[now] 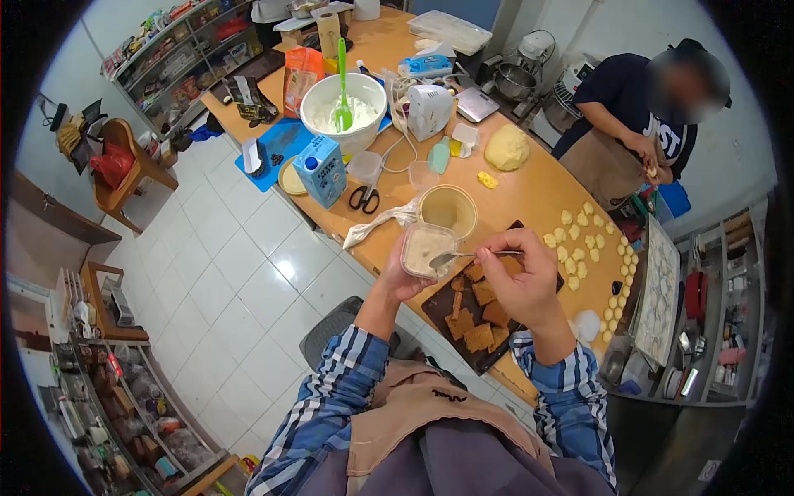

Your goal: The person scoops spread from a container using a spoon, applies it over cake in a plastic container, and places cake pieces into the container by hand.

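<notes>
My left hand (399, 277) is closed around a small clear plastic tub (426, 248) of pale, creamy-looking filling. My right hand (525, 273) pinches the handle of a metal spoon (444, 259), whose bowl dips into the tub. Just beyond the tub stands a round beige container (447, 210), open at the top. Below my hands, a dark baking tray (437, 308) holds several broken pieces of brown cake or biscuit (480, 337). A filled white piping bag (380, 224) lies to the left of the container.
Farther back are a white bowl (364, 89) with a green spatula (342, 103), a blue carton (321, 172), black scissors (364, 199) and a hand mixer (429, 111). Dough (507, 148) and several small dough pieces (581, 240) lie rightward. Across the table stands another person (616, 116).
</notes>
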Tool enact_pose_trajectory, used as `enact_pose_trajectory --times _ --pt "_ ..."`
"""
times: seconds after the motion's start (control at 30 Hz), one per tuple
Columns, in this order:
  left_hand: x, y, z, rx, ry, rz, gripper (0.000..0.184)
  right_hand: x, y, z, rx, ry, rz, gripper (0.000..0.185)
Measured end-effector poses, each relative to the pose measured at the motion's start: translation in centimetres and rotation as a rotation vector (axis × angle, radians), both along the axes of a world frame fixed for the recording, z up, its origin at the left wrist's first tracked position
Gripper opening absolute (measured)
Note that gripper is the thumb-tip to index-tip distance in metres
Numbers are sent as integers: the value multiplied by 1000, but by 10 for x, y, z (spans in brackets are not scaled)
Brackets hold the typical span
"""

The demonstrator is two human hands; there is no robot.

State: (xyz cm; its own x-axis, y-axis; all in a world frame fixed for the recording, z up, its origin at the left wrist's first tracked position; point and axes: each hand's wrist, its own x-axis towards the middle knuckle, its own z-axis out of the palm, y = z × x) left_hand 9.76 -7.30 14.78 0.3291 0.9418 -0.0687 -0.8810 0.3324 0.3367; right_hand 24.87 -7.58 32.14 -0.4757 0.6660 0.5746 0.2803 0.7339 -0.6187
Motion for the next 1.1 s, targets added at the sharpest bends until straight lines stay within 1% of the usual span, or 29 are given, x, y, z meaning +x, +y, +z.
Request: enact_pose_trajectory --times 0.1,0.17,0.5,0.57,0.67,0.77,0.9,1.1 --pt "1 -5 9 -43 6 38 54 -1 -4 3 -8 -14 27 11" --pt "0 -5 4 -35 -4 44 54 0 -5 6 7 -61 45 12" --pt "0 -10 14 -97 66 72 51 -1 -9 4 -7 10 27 11" --pt "1 -11 15 -85 69 79 51 -1 -9 5 4 -27 20 11" --pt "1 -10 14 -57 86 75 52 0 -11 7 14 -5 39 11" --pt "0 -11 10 -34 81 60 52 -1 -11 7 66 -70 36 11" --pt "2 -12 19 -96 94 80 53 1 -15 7 6 -42 38 11" --pt "0 -12 13 -42 81 43 53 1 -17 7 -1 -41 31 11"
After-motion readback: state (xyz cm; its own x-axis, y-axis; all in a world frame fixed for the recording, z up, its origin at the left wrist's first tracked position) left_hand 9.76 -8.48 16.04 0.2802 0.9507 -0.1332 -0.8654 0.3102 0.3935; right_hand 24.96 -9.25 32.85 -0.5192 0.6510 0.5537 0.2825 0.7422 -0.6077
